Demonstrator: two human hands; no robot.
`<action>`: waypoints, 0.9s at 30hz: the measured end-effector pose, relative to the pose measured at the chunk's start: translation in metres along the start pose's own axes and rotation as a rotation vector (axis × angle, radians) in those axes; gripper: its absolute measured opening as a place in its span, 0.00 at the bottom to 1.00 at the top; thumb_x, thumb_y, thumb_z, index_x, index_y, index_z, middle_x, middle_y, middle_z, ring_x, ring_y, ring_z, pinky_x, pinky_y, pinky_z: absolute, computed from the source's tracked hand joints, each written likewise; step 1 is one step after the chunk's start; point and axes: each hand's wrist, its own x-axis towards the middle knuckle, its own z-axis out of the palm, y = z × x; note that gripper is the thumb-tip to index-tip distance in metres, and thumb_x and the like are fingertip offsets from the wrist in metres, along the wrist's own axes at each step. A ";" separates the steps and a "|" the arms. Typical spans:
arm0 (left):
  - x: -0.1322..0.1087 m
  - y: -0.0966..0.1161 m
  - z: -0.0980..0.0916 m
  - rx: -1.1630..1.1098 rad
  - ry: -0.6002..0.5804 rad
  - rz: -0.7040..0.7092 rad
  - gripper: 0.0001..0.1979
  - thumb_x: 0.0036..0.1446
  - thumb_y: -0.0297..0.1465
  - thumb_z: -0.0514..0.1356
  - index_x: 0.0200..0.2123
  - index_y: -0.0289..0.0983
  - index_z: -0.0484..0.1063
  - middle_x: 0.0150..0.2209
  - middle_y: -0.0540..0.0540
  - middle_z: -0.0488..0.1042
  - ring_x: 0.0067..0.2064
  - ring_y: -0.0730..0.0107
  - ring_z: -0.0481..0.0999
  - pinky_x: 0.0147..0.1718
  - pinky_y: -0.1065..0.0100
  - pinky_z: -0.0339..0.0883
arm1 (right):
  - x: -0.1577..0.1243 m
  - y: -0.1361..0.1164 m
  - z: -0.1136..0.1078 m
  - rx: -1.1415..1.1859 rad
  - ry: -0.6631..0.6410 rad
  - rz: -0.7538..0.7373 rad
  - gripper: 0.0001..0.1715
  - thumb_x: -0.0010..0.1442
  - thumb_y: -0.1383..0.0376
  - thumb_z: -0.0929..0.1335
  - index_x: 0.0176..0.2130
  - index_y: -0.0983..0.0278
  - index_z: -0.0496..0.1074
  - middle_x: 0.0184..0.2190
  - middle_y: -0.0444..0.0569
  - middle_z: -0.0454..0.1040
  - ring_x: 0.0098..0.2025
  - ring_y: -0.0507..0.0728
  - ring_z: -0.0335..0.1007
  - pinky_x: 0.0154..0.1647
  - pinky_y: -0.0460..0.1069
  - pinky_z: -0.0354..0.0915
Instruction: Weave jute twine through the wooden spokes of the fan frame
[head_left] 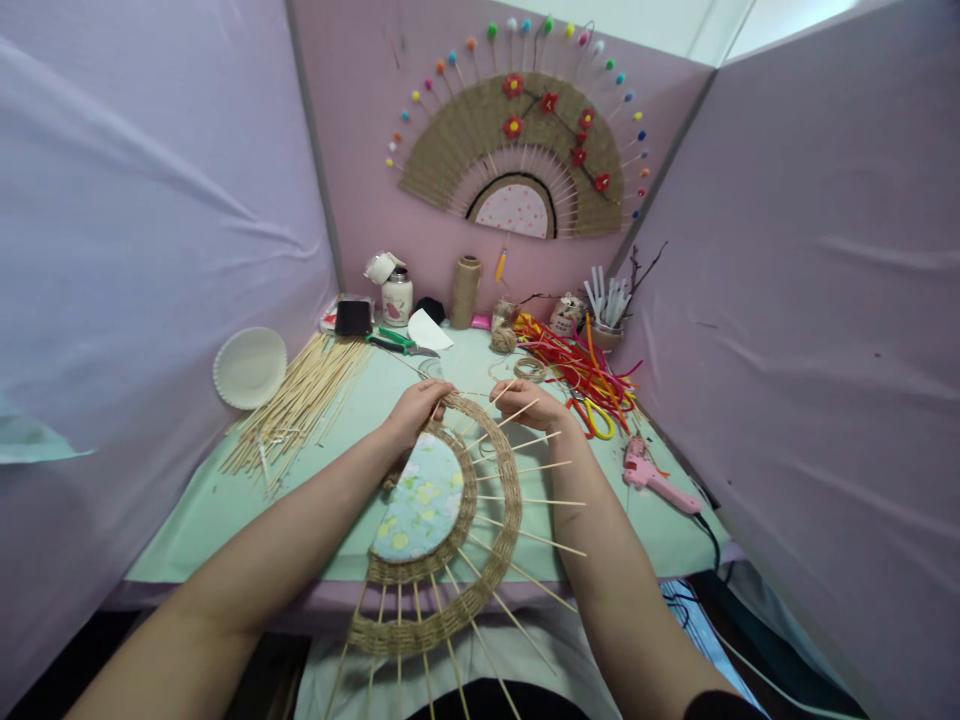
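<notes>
A half-round fan of thin wooden sticks with two woven twine bands (512,500) is tilted over the near edge of the table. Blue floral fabric (420,505) covers its centre, and the bare stick ends stick out to the right and below. My left hand (418,412) is closed on the upper end of the fan, with its fingertips at the outer band. To the right, my right hand (531,403) pinches a thin strand of twine (474,393) that stretches across from the band. Stick tips lie close in front of my right fingers.
Loose sticks (300,400) and a white scalloped dish (250,368) are on the left. Green-handled pruners (401,343), a twine cone (466,290) and red pipe cleaners (574,360) stand behind. Scissors (598,420) and a pink glue gun (660,482) lie right. A finished fan (457,150) hangs on the wall.
</notes>
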 end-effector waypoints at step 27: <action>0.007 0.000 -0.006 0.048 -0.092 -0.066 0.22 0.34 0.42 0.71 0.32 0.32 0.79 0.16 0.54 0.63 0.15 0.83 0.53 0.16 0.73 0.41 | 0.014 -0.016 0.017 0.541 0.112 -0.067 0.15 0.47 0.63 0.75 0.31 0.64 0.68 0.17 0.35 0.56 0.18 0.44 0.48 0.19 0.41 0.51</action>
